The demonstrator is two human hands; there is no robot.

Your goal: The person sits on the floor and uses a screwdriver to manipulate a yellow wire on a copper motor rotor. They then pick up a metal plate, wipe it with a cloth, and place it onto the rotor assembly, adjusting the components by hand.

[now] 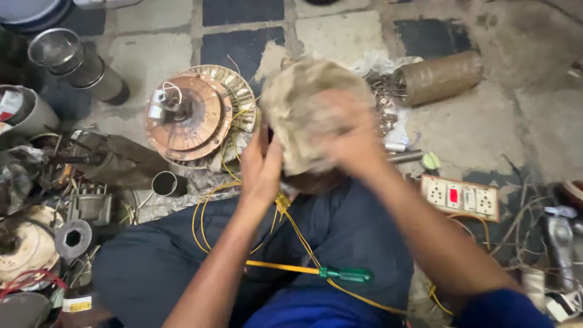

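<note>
My left hand (260,173) grips the side of a round brown motor part (313,180) held above my lap. My right hand (355,143) presses a crumpled grey-beige rag (303,103) onto its top; this hand is blurred. The rag hides most of the part. Thin yellow wires (209,200) run from under the part down across my dark trousers. A screwdriver with a green handle (346,274) and yellow shaft lies on my lap.
A copper-coloured fan motor with a winding ring (191,112) stands on the tiled floor to the left. A white socket board (460,197) lies right. A brown cylinder (440,76), steel cans (76,64), metal parts and tangled wires surround me.
</note>
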